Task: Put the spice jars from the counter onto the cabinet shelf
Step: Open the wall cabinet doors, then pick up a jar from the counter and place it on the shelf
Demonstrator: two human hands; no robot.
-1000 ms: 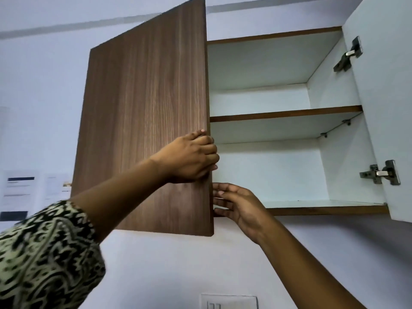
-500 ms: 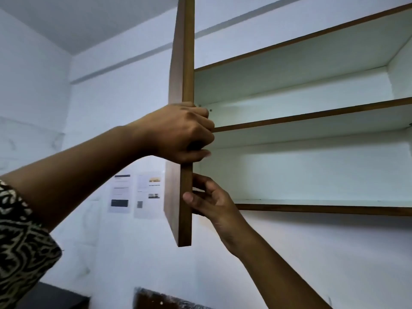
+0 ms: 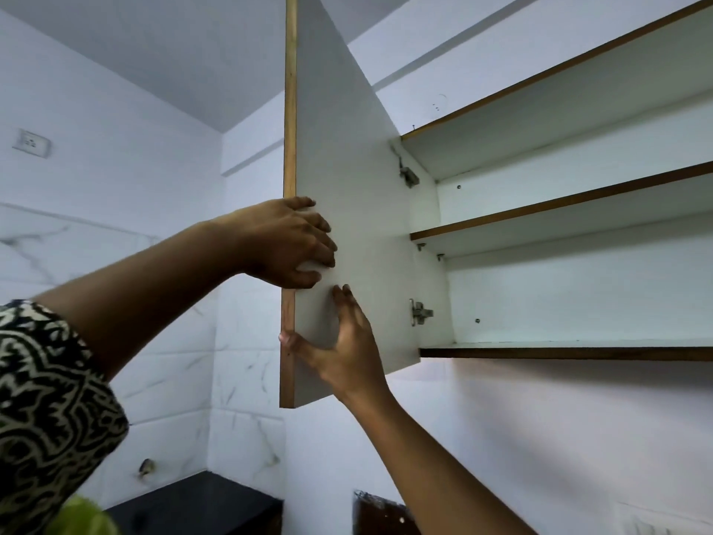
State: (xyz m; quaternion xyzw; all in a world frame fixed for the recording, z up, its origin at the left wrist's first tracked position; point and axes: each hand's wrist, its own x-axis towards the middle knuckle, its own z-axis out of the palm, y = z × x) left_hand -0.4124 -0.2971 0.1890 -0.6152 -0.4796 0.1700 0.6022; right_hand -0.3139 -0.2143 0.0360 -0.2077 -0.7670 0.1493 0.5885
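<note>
The wall cabinet's left door [image 3: 355, 164] stands swung wide, its white inner face toward me and its wooden edge at the left. My left hand [image 3: 287, 243] grips that free edge at mid height, fingers wrapped onto the white face. Just below, my right hand [image 3: 339, 343] holds the same edge, thumb on the wooden rim and fingers spread flat on the inner face. The middle shelf [image 3: 559, 210] and the bottom shelf [image 3: 559, 351] of the cabinet are bare. No spice jars are in view.
Two metal hinges [image 3: 420, 312] join the door to the cabinet side. A white tiled wall with a socket [image 3: 32, 142] is at the left. A dark counter [image 3: 200, 503] lies low in the corner, with a dark object [image 3: 380, 511] beside it.
The door has swung further open, from showing its wood front, to edge-on, to showing its white inside. Both hands stayed on its edge; my view has shifted left.
</note>
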